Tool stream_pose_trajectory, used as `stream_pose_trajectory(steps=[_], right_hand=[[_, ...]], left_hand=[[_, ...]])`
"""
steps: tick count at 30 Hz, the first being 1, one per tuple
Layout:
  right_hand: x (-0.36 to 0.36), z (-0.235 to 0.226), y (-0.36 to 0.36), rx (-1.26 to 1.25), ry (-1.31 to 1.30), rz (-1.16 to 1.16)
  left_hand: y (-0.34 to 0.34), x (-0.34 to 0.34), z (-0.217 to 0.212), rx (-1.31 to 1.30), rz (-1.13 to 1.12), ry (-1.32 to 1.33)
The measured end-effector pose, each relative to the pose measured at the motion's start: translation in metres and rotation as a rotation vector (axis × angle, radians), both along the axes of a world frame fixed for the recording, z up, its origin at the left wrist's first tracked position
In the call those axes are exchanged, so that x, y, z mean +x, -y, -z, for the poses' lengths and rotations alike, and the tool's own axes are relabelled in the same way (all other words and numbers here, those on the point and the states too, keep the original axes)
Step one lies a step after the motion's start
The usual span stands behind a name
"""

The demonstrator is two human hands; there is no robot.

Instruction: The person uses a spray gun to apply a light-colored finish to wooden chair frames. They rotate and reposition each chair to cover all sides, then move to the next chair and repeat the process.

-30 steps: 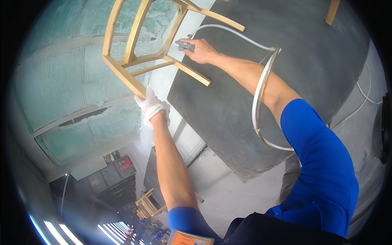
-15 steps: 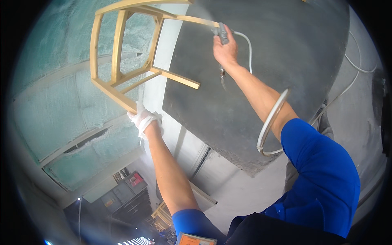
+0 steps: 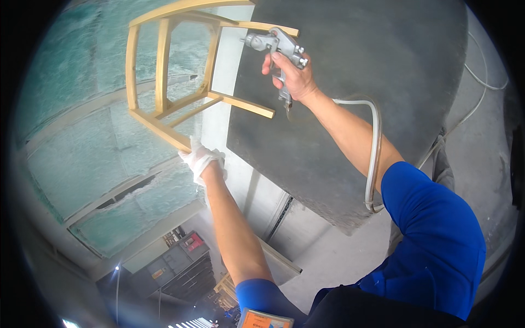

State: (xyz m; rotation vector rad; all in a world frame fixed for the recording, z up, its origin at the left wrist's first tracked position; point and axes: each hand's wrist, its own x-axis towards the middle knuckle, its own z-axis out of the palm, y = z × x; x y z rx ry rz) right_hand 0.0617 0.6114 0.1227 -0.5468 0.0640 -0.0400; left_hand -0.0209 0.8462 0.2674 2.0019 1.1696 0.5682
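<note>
The large grey round platform (image 3: 350, 109) fills the upper right, and beside it stands the pale green filter wall (image 3: 82, 136) of the spray booth. In front of the wall hangs the wooden chair frame (image 3: 180, 82), raw yellow wood, tilted, its legs pointing toward the platform. The left hand (image 3: 201, 161), in a white glove, is closed around one rail of the frame and carries it in the air. The right hand (image 3: 290, 74) is wrapped firmly on the grip of a metal spray gun (image 3: 273, 44), whose nozzle points at the nearest leg; a grey hose (image 3: 373, 147) hangs from it. I judge the step is coating the frame; a next pass would need a steady gun and a turned frame. No container is visible; whether the gun has a cup I cannot tell.
</note>
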Motion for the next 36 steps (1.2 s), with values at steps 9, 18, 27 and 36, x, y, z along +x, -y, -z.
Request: stream_pose_trajectory(steps=[9, 18, 27, 36], right_hand=[[0.041, 0.041, -0.072, -0.140, -0.572, -0.061], [0.067, 0.009, -0.087, -0.276, -0.178, 0.110], [0.017, -0.010, -0.073, -0.939, 0.595, 0.281], [-0.040, -0.118, -0.071, -0.928, 0.708, -0.191]], left_hand=[[-0.024, 0.001, 0.010, 0.019, 0.055, 0.101], [-0.015, -0.007, -0.011, -0.018, 0.104, 0.035], [-0.025, -0.009, -0.003, 0.062, 0.095, -0.041], [-0.034, -0.007, 0.018, 0.023, 0.137, 0.078]])
